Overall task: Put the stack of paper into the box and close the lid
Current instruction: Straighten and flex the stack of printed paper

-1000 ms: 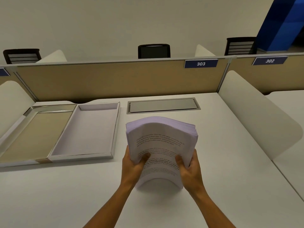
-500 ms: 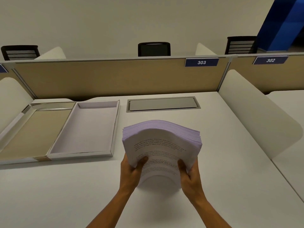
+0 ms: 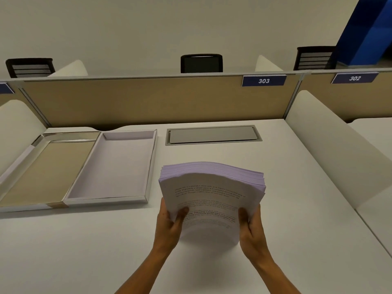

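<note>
A thick stack of printed white paper (image 3: 210,187) is held above the desk, tilted with its far edge raised and its sheets bowed upward. My left hand (image 3: 169,225) grips its near left side, thumb on the top sheet. My right hand (image 3: 252,228) grips the near right side. The open white box (image 3: 118,200) lies flat to the left of the stack and holds nothing. Its lid (image 3: 45,170), with a tan inner face, lies opened flat further left, joined to the box.
A white desk (image 3: 84,251) carries everything. A grey cable flap (image 3: 213,135) is set into it behind the stack. A tan partition (image 3: 148,100) closes the back. White curved dividers (image 3: 331,145) stand on both sides; the left one is near the lid.
The paper stack has come down and forward a little while staying in both hands, and its far edge now fans out wider. The box and lid have not moved.
</note>
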A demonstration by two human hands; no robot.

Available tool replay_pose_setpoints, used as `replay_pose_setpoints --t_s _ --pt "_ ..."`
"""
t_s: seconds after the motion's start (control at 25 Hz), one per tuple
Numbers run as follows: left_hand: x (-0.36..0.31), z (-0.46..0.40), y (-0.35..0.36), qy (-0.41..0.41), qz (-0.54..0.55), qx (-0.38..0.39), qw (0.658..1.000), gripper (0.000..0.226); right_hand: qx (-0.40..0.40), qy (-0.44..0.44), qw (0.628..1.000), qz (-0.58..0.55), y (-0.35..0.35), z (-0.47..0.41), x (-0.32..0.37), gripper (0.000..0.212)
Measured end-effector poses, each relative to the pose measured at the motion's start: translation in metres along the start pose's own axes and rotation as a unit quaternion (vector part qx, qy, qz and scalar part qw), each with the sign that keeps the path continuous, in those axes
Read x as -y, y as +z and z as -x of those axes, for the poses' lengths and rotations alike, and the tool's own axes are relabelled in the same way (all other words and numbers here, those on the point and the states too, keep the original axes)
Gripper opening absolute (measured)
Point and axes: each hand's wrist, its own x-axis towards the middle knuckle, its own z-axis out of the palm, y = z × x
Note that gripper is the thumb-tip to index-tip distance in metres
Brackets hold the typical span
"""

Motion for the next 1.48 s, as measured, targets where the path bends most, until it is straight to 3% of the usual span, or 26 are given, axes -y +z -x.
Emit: replay_pose_setpoints --t_s 0.24,0.6,0.88,1.48 --pt "-0.002 -0.004 0.002 -0.017 0.001 -0.03 0.999 0.04 -0.009 0.016 1.0 0.018 0.003 -0.005 0.003 0.032" --pt "0.016 -0.001 -0.003 -0.033 -0.019 0.028 0.999 0.046 0.029 0.063 0.997 0.033 -0.004 0.0 -0.018 0.034" --pt "0.028 0.006 -0.003 -0.04 -0.035 0.025 0.998 0.043 0.027 0.075 0.995 0.065 -0.005 0.005 -0.026 0.038" --pt "0.003 -0.032 -0.047 -0.088 -0.095 0.025 0.991 0.021 0.049 0.132 0.981 0.133 0.007 -0.036 -0.017 0.016"
